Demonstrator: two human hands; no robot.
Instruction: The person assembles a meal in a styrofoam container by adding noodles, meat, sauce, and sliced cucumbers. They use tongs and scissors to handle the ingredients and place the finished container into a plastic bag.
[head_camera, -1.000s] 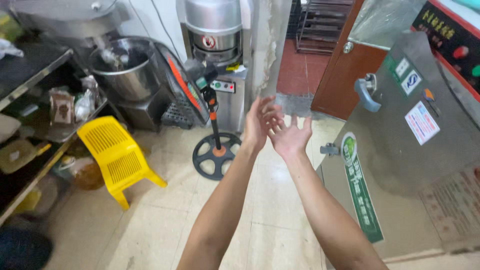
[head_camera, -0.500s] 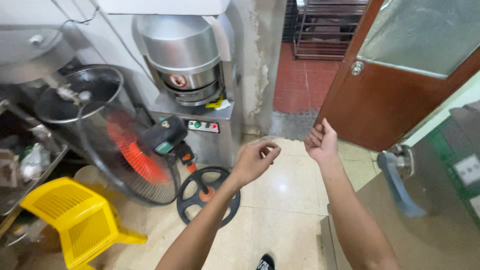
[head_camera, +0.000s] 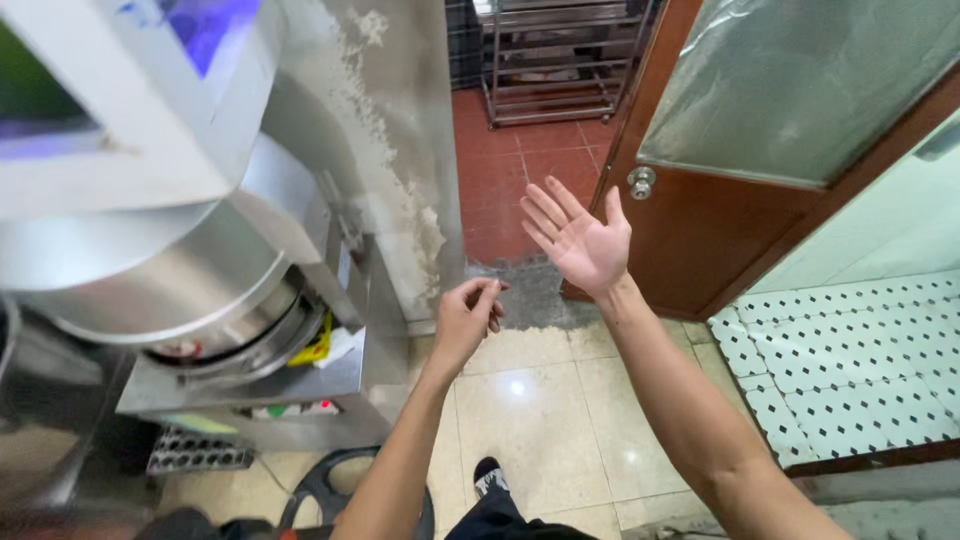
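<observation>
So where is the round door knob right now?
In the head view the silver door knob sits on the brown wooden door, upper right of centre, just above and right of the person's open right hand, not touching it.

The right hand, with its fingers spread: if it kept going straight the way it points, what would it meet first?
Probably nothing soon: the right hand points through the doorway over red floor tiles toward a metal rack, though depth is unclear.

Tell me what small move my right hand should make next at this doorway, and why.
Probably reach the right hand a little farther toward the round door knob. The hand is open, palm up and empty, and the knob on the brown wooden door is the nearest thing to it. The left hand is loosely curled, lower, holding nothing visible.
</observation>
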